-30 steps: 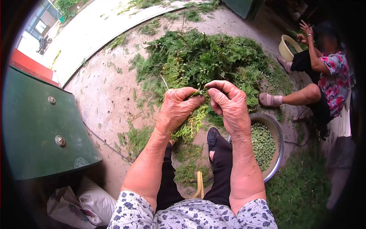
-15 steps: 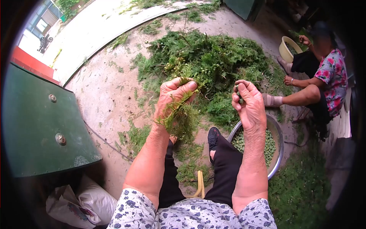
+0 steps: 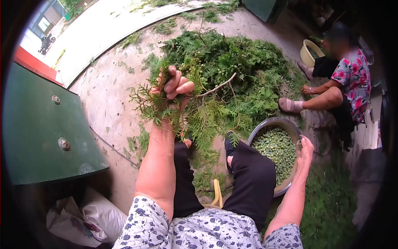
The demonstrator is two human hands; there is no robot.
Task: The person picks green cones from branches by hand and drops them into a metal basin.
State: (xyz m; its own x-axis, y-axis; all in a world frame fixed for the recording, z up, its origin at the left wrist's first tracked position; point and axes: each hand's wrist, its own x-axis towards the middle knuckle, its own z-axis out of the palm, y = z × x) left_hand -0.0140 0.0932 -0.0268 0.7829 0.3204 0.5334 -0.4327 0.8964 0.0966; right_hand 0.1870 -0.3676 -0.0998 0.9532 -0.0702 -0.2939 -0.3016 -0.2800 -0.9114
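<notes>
My left hand [image 3: 176, 85] is closed around a leafy evergreen branch [image 3: 207, 110]. The branch's flat green sprays hang below and to both sides of my fingers, and its bare brown stem points right. At the right, my right hand [image 3: 304, 151] grips the rim of a metal basin [image 3: 283, 121], its fingertips at the edge. Inside the basin lie many small round green cones [image 3: 273, 151]. Beyond both hands, a large heap of cut evergreen branches [image 3: 232, 62] covers the floor.
A seated person [image 3: 352, 79] works at the right, beside a cream bucket [image 3: 307, 54]. A green metal panel [image 3: 49, 124] stands at the left, with white sacks [image 3: 99, 216] below it. Loose sprigs and a dark cable [image 3: 112, 149] lie on the floor.
My right hand has gone from holding small green cones in the air down to the basin's rim. My left hand has risen slightly and now holds a larger branch with a bare stem.
</notes>
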